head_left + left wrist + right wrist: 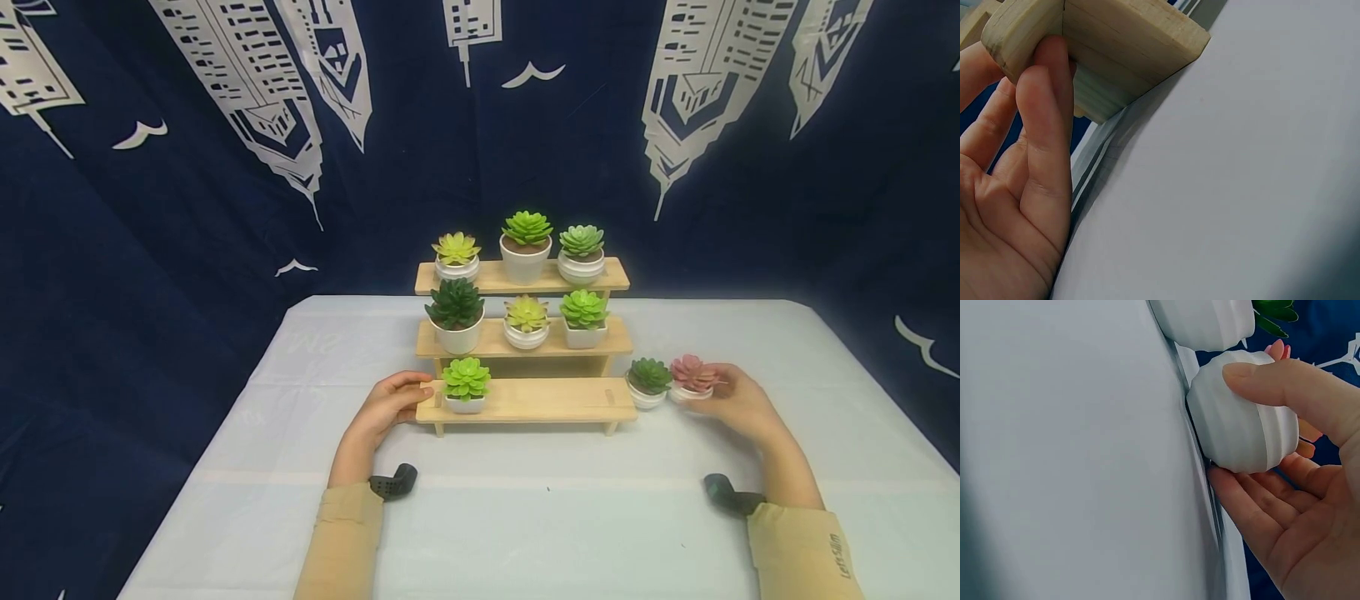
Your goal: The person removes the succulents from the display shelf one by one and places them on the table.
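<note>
My left hand (390, 404) is at the left end of the lowest step of a wooden plant stand (547, 400). In the left wrist view, the thumb and fingers pinch the end of its plank (1129, 37). My right hand (742, 404) grips a pink succulent (693, 375) in a white pot. The right wrist view shows the thumb on the side of that ribbed pot (1235, 419) and the other fingers beneath and behind it. Right beside it on the table is a dark green succulent (649, 377) in a white pot, close to the stand's right end.
A bright green succulent (467, 379) stands on the left of the lowest step. Several potted succulents fill the middle step (491, 340) and top step (489, 275). A white cloth covers the table (525, 517); a dark blue patterned curtain (420, 167) hangs behind.
</note>
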Motion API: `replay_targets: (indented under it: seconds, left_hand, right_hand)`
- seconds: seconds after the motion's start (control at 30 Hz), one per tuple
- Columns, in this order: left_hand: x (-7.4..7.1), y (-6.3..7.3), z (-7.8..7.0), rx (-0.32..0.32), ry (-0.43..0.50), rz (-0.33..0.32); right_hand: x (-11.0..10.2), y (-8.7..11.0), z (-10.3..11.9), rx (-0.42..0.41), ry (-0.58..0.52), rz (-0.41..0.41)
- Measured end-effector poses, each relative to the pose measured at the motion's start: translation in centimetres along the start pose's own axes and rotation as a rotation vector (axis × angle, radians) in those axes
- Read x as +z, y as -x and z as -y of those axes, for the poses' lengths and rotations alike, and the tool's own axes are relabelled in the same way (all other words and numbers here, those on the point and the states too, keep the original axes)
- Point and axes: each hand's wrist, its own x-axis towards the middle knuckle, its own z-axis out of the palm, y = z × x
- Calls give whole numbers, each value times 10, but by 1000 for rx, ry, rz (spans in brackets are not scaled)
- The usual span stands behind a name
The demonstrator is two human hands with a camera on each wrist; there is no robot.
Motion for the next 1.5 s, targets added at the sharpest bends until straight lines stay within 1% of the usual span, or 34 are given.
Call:
replay_targets:
  seconds: [0.1, 0.23, 0.37, 0.53, 0.6, 0.73, 0.83, 1.03, 1.3, 1.5]
  left_hand:
    - [0, 0, 0, 1, -2, -5]
    - [0, 0, 0, 6, -15, -21]
    - [-1, 0, 1, 4, -19, -23]
    - [-1, 0, 1, -4, -12, -19]
    - [-1, 0, 1, -7, -10, -19]
    - [-1, 0, 1, -11, -16, -22]
    - [-1, -1, 1, -14, -18, -25]
    - [-1, -1, 1, -14, -19, -28]
    - [0, 0, 0, -10, -19, -18]
    - [0, 0, 0, -7, -21, -23]
  right_hand:
    - [0, 0, 1, 11, 18, 11]
    - [0, -1, 2, 13, 11, 27]
    - [-1, -1, 4, 2, 6, 46]
    - [-4, -1, 8, -2, 45, 63]
    - [-6, 0, 10, 16, 64, 67]
    - [-10, 0, 17, 53, 67, 72]
    - [-12, -1, 21, 46, 75, 55]
    - [-16, 2, 33, -31, 95, -22]
    - [-19, 12, 60, -60, 91, -75]
    - [-18, 19, 81, -103, 80, -111]
